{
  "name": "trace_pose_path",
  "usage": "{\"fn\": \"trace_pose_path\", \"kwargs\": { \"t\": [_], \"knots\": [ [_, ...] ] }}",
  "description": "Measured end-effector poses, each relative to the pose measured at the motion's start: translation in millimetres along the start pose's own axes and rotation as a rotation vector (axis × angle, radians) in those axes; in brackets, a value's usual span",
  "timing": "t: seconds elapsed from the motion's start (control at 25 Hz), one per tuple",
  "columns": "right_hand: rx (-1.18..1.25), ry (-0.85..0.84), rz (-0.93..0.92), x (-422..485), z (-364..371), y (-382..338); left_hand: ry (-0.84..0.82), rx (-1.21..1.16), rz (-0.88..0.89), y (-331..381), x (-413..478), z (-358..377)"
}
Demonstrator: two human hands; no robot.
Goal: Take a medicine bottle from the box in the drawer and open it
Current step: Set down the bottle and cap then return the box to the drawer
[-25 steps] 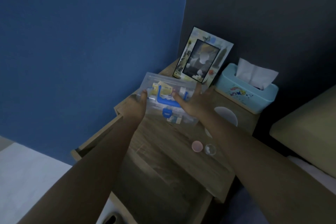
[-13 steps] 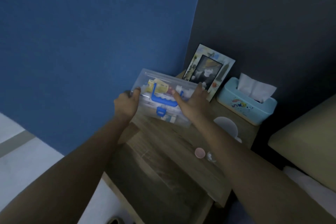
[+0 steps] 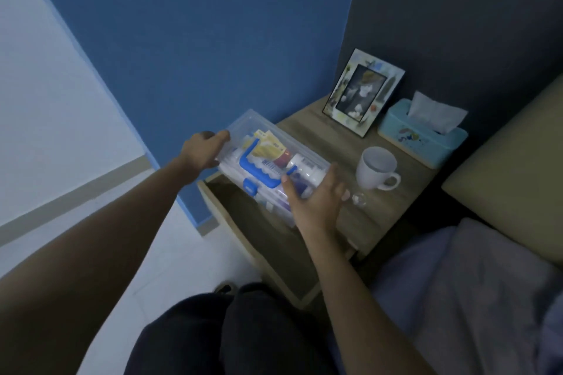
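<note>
A clear plastic medicine box [image 3: 243, 128] with a blue handle [image 3: 256, 169] and blue latch is held over the open drawer [image 3: 268, 240] of a wooden nightstand. My left hand [image 3: 204, 149] grips its far left end. My right hand [image 3: 316, 201] clasps its near right end, thumb on the lid. Through the lid I see a white medicine bottle [image 3: 304, 169], yellow packets and tubes. The box lid is closed.
On the nightstand top [image 3: 313, 131] stand a white mug [image 3: 376, 170], a small clear dome-shaped object [image 3: 359, 199], a photo frame [image 3: 362, 94] and a blue tissue box [image 3: 422, 137]. A bed [image 3: 472, 283] lies to the right, a blue wall to the left. My knees are below.
The view has swung so the mug shows fully. Both hands still hold the box, which now sits lower and nearer me, above the open drawer.
</note>
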State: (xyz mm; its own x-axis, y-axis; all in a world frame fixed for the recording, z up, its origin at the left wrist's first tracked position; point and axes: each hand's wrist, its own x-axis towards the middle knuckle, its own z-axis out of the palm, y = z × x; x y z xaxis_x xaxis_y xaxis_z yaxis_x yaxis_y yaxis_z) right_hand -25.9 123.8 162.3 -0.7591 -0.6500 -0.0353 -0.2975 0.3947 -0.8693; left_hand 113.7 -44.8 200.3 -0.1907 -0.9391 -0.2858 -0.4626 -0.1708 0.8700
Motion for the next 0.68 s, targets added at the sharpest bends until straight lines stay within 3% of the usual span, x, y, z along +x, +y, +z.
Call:
{"fn": "trace_pose_path", "kwargs": {
  "t": [0.24, 0.44, 0.68],
  "knots": [
    [0.007, 0.044, 0.077, -51, 16, 52, -0.158, 0.085, -0.028, -51, -17, 19],
    [-0.045, 0.069, 0.189, -54, 42, 79, -0.404, 0.333, -0.012, -86, 19, 31],
    [-0.072, 0.087, 0.27, -44, 78, 103, -0.493, 0.627, -0.028, -126, 85, 54]
  ]
}}
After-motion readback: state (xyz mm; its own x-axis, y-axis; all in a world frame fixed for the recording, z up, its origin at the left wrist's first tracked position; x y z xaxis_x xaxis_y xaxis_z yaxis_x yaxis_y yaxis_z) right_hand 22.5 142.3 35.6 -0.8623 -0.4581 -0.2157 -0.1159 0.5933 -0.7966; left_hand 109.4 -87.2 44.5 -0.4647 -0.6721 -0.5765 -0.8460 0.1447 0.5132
